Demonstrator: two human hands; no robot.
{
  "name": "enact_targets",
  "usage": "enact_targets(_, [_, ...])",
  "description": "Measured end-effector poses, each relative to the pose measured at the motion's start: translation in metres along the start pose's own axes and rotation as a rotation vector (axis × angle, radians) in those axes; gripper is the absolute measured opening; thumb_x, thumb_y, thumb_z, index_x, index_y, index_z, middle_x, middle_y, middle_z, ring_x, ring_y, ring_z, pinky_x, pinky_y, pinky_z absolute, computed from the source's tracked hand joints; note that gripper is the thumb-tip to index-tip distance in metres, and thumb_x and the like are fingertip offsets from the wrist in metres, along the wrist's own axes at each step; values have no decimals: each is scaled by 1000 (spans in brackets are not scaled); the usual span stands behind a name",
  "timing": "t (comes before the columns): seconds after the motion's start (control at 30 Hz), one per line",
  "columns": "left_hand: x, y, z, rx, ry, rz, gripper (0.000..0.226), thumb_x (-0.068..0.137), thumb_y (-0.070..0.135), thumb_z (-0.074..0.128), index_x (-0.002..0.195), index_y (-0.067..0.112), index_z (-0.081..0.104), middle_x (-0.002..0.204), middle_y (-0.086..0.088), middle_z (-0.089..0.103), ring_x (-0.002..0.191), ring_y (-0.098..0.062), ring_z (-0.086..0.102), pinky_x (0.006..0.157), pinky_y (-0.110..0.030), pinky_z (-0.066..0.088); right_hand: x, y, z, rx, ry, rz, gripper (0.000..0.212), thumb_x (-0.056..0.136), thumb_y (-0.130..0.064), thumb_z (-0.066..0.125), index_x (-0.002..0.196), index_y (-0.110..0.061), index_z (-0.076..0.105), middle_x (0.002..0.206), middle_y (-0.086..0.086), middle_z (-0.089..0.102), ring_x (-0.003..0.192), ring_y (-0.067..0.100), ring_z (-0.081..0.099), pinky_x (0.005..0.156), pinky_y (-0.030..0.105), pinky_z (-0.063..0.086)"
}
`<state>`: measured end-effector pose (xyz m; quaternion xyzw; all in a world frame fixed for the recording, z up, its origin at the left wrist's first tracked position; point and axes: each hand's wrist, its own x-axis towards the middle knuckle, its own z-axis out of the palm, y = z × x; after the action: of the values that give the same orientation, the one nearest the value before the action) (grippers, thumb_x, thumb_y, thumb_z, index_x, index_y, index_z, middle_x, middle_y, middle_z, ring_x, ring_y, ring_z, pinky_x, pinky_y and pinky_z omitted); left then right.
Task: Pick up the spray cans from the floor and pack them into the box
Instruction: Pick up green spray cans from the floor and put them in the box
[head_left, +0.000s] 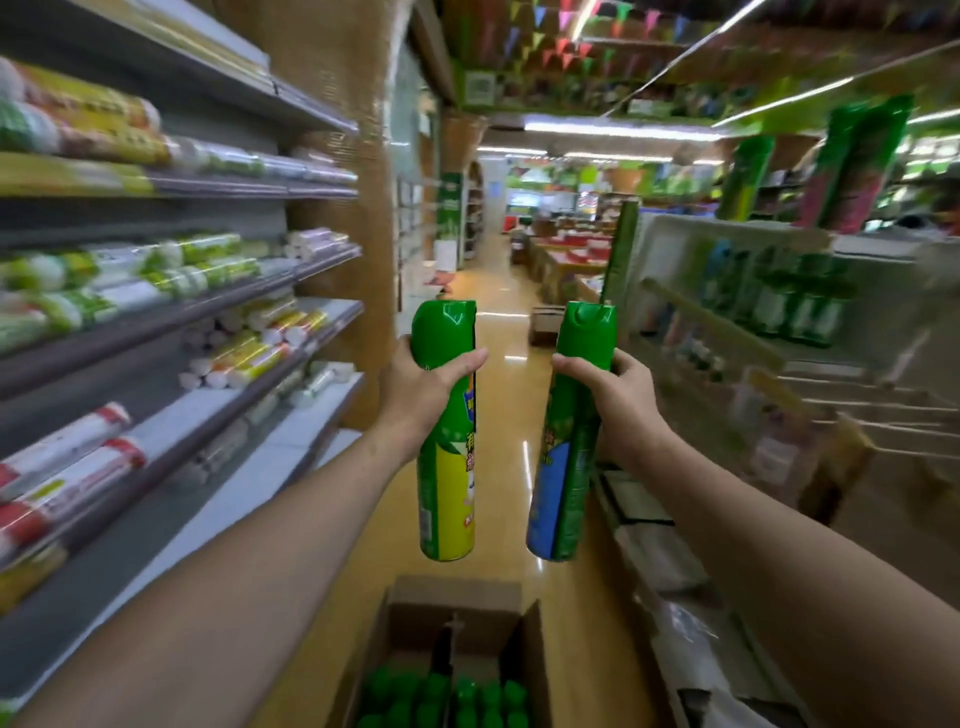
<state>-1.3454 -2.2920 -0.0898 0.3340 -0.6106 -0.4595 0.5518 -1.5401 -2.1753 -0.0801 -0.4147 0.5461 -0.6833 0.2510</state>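
My left hand (423, 387) grips a green spray can with a yellow label (447, 467) just below its cap, holding it upright in the air. My right hand (610, 397) grips a second green spray can with a blue label (563, 467) the same way, a little to the right. Both cans hang above an open cardboard box (457, 603) on the floor at the bottom of the view. Several green-capped cans (447, 696) stand packed inside the box.
I stand in a shop aisle with a shiny yellow floor (498, 332). Shelves of rolled goods (156, 291) line the left side. A rack with green bottles (779, 306) and low shelving run along the right. Another carton (545, 322) sits farther down the aisle.
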Motion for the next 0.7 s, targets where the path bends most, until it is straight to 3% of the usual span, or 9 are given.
enact_targets(0.1, [14, -35, -13, 34, 42, -31, 70, 51, 59, 90, 110, 31, 66, 99, 13, 73, 83, -1, 70, 73, -26, 56, 17, 34, 23, -22, -58, 40, 44, 73, -32, 89, 109, -17, 69, 93, -3, 77, 84, 14, 75, 63, 21, 58])
enact_targets(0.23, [35, -100, -24, 86, 67, -120, 80, 44, 60, 90, 112, 30, 62, 102, 14, 70, 82, 3, 68, 71, -22, 54, 37, 93, 48, -71, -103, 128, 38, 73, -28, 89, 103, -19, 67, 86, -12, 76, 79, 4, 73, 58, 14, 54])
enact_targets(0.33, [45, -154, -28, 169, 31, -205, 90, 39, 63, 91, 117, 32, 57, 108, 15, 67, 94, -3, 66, 77, -27, 53, 50, 143, 59, -130, -99, 210, 45, 71, -28, 91, 107, -16, 67, 90, -5, 77, 81, 4, 73, 61, 15, 55])
enact_targets(0.47, [46, -230, -36, 277, -35, -350, 83, 34, 63, 91, 104, 41, 54, 102, 20, 62, 93, 2, 59, 71, -23, 49, 57, 210, 68, -230, -102, 323, 54, 67, -27, 93, 113, -16, 66, 100, -5, 73, 84, 4, 72, 64, 16, 56])
enact_targets(0.57, [42, -283, -41, 335, -64, -449, 90, 35, 62, 94, 111, 38, 53, 104, 18, 62, 97, -10, 61, 79, -30, 52, 57, 261, 68, -267, -73, 404, 53, 64, -27, 95, 107, -23, 65, 99, -5, 73, 85, 6, 71, 66, 19, 57])
enact_targets(0.7, [25, -342, -43, 374, -102, -546, 87, 41, 56, 97, 112, 40, 51, 101, 25, 59, 97, -7, 59, 72, -20, 47, 48, 328, 57, -286, -42, 571, 57, 63, -26, 96, 109, -23, 63, 102, -4, 72, 94, 12, 70, 76, 31, 60])
